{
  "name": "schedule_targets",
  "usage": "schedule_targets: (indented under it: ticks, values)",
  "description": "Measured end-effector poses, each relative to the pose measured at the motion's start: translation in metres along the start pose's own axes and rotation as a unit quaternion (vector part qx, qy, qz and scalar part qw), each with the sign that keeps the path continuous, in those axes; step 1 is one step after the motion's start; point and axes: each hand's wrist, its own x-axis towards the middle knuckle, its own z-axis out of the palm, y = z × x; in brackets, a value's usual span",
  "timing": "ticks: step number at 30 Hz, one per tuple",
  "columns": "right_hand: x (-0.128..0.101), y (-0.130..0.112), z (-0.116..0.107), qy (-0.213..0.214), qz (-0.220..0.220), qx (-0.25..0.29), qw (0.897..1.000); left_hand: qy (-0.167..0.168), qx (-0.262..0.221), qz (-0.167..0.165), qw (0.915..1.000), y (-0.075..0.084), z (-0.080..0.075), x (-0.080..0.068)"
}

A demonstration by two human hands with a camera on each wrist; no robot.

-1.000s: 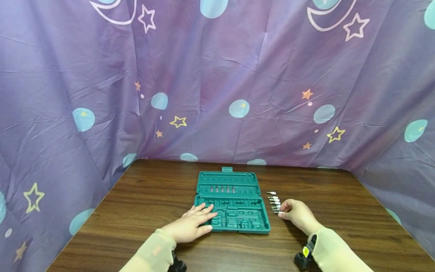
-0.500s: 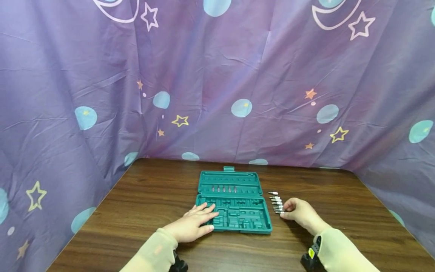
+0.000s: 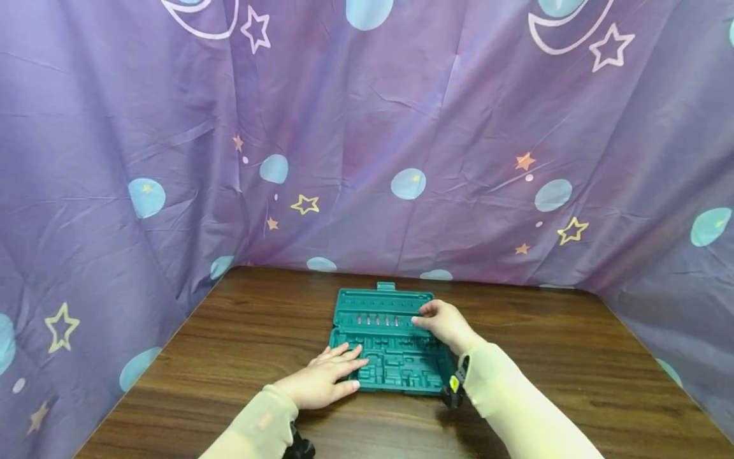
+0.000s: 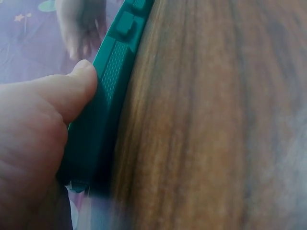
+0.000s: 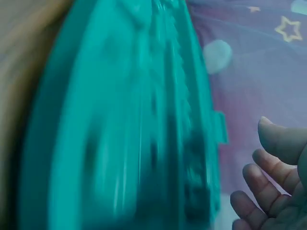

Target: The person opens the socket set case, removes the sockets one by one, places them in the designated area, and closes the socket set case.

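A green plastic bit case [image 3: 395, 360] lies unfolded on the table, with several small pinkish bits [image 3: 377, 320] standing in a row in its lid [image 3: 367, 298]. My left hand [image 3: 323, 376] rests with spread fingers on the case's left front part. In the left wrist view, its thumb [image 4: 79, 91] lies along the case's side wall. My right hand [image 3: 450, 325] is over the right end of the lid, thumb and forefinger close together, just right of the row. The right wrist view has its fingers [image 5: 259, 184] bent and apart; whether they hold a bit I cannot tell.
The case stands on a dark wooden table [image 3: 258, 319] with bare wood on both sides. A purple curtain [image 3: 367, 127] with stars and moons hangs behind it. My right hand and forearm cover the spot where loose bits lay. A latch tab [image 3: 386, 285] juts from the lid's back edge.
My right hand has left the row of loose bits on the table and moved left and back, over the lid. The left hand stays on the case.
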Motion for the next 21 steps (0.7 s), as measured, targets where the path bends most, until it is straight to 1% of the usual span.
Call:
schedule_targets:
  ticks: [2,4,8,11,13,19,21]
  values:
    - [0.009,-0.007,0.015,-0.005,0.017,-0.007,1.0,0.002,-0.002,0.001,1.0,0.001,-0.001,0.0]
    - [0.016,-0.011,0.028,-0.002,0.033,-0.026,0.999,0.003,0.0,0.002,1.0,0.001,-0.001,0.0]
    - [0.021,-0.01,0.043,0.019,0.085,-0.05,0.995,0.006,0.008,0.003,0.9999,0.003,0.0,0.0]
    - [0.02,-0.008,0.048,0.026,0.122,-0.04,0.991,0.009,0.008,0.005,0.9999,0.004,0.0,-0.001]
    - [0.02,-0.009,0.048,0.026,0.138,-0.036,0.989,0.011,0.008,0.006,0.9999,0.004,0.0,-0.001]
    - [0.021,-0.014,0.05,0.029,0.165,-0.049,0.985,0.012,0.012,0.009,0.9998,0.0,0.0,-0.001]
    - [0.022,-0.014,0.051,0.033,0.178,-0.045,0.983,0.012,0.011,0.01,0.9998,0.0,0.0,0.0]
